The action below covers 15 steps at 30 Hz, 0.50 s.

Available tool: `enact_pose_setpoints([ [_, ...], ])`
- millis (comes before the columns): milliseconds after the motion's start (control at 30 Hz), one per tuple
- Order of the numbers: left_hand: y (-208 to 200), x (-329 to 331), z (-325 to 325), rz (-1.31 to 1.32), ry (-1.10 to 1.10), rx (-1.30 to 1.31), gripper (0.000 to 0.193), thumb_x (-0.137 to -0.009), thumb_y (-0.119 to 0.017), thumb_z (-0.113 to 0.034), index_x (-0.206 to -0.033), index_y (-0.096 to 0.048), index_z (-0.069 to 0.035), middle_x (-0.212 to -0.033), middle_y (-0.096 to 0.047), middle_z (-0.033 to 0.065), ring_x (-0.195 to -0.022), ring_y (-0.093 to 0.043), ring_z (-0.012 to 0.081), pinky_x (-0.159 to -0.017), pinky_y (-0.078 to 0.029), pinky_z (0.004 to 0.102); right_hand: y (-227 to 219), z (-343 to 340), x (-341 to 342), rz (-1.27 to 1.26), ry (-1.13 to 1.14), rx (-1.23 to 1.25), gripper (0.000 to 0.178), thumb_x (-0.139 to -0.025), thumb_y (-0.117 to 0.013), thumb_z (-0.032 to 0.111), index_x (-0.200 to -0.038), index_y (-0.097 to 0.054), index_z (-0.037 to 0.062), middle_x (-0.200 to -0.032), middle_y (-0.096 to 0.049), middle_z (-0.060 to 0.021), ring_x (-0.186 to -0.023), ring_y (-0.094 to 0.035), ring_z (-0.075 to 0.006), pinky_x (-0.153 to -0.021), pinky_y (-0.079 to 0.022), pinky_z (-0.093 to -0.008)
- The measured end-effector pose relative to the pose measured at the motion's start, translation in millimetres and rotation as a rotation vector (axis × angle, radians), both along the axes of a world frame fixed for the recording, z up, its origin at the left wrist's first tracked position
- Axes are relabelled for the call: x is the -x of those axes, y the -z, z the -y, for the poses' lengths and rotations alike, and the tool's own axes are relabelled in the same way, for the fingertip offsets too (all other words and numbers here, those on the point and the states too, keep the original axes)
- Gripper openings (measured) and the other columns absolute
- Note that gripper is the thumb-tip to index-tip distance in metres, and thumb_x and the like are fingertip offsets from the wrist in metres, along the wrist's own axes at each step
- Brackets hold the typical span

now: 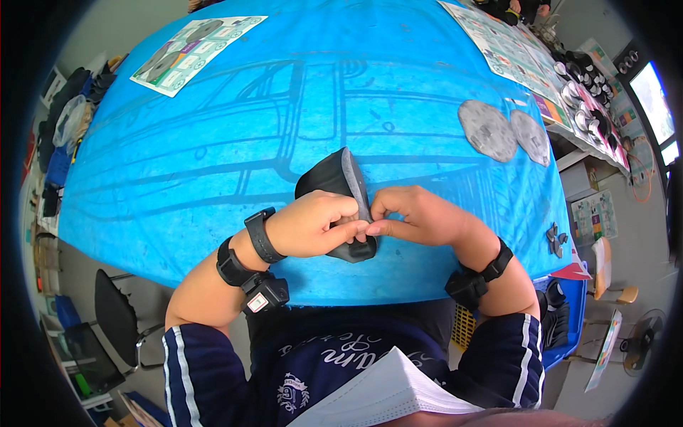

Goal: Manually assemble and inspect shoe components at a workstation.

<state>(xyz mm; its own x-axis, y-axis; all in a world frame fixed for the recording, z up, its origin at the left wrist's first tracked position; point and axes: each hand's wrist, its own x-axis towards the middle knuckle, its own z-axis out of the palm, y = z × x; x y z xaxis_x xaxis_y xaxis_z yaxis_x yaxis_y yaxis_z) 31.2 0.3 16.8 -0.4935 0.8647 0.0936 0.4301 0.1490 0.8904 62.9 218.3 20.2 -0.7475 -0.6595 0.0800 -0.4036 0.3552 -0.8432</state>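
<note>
A black, curved, pouch-like piece with a grey edge and lining (329, 176) is held above the near middle of the blue-covered table. Its wider end points away from me. My left hand (313, 222) is closed on the near part, thumb pressed toward the grey edge. Beside it, my right hand (425, 215) pinches the right side of the same edge, finger and thumb together. The fingertips of both hands nearly meet there. Whether a thread or other small thing is between them is too small to tell.
A blue cloth (235, 156) covers the table. Two grey round pieces (488, 131) lie at the right, and small dark clips or scraps (556, 240) near the right edge. A printed sheet (198, 53) lies far left. A blue crate (569, 320) stands below right, a black chair (116, 318) left.
</note>
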Motion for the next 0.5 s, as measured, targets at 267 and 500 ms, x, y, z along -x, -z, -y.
enact_pose_setpoints([
  [267,4,-4,1,0.022,0.097,-0.062,0.016,-0.086,-0.058,-0.013,-0.076,-0.062,-0.002,-0.073,-0.065,0.0073,-0.063,-0.062,0.0157,-0.054,-0.047,0.0254,-5,-4,-3,-0.261,-0.198,0.008,0.017,-0.085,-0.059,0.017,-0.079,-0.055,0.0019,-0.073,-0.055,-0.0103,-0.067,-0.054,-0.0279,-0.058,-0.042,-0.0351],
  [500,-3,-27,0,0.286,0.13,-0.277,0.011,-0.087,-0.058,-0.012,-0.083,-0.063,-0.003,-0.073,-0.066,0.0048,-0.069,-0.063,0.0123,-0.059,-0.048,0.0244,-15,4,-22,-0.081,-0.191,0.302,0.021,-0.084,-0.06,0.011,-0.067,-0.053,0.0022,-0.056,-0.049,-0.008,-0.047,-0.046,-0.0214,-0.045,-0.034,-0.0322],
])
